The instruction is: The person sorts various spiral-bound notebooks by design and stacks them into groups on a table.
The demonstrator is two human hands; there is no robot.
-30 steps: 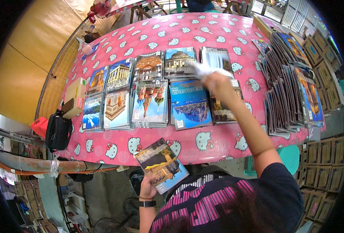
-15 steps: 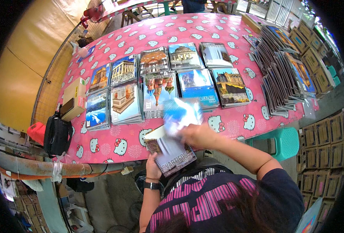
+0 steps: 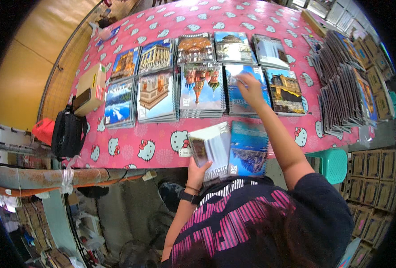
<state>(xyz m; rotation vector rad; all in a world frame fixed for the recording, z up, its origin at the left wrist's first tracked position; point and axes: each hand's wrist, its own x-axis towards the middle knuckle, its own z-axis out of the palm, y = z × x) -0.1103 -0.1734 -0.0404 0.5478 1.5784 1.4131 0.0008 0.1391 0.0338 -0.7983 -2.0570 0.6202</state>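
Observation:
My left hand (image 3: 199, 172) grips a spiral notebook with a waterfall cover (image 3: 217, 149) at the table's near edge, thumb on top. Beside it, partly overlapped, a blue sea-and-rock notebook (image 3: 248, 151) lies against my front; what supports it is hidden. My right hand (image 3: 251, 87) reaches over the front row, its bent fingertips pinched together on the cover of a blue sea notebook (image 3: 247, 100). Whether they grasp anything there is unclear. Around it stand stacks of a colourful-domes notebook (image 3: 201, 87) and a lit-castle notebook (image 3: 284, 91).
More notebook stacks fill two rows on the pink patterned tablecloth (image 3: 140, 149). Tall notebook piles (image 3: 346, 96) stand at the right. A cardboard box (image 3: 91, 89) and a black bag (image 3: 67, 134) are at the left. A green stool (image 3: 333, 165) sits by the near right edge.
My right hand has moved up and away from me to the front-row stack. The blurred blue notebook it carried is no longer in it; a blue notebook now lies beside the waterfall one.

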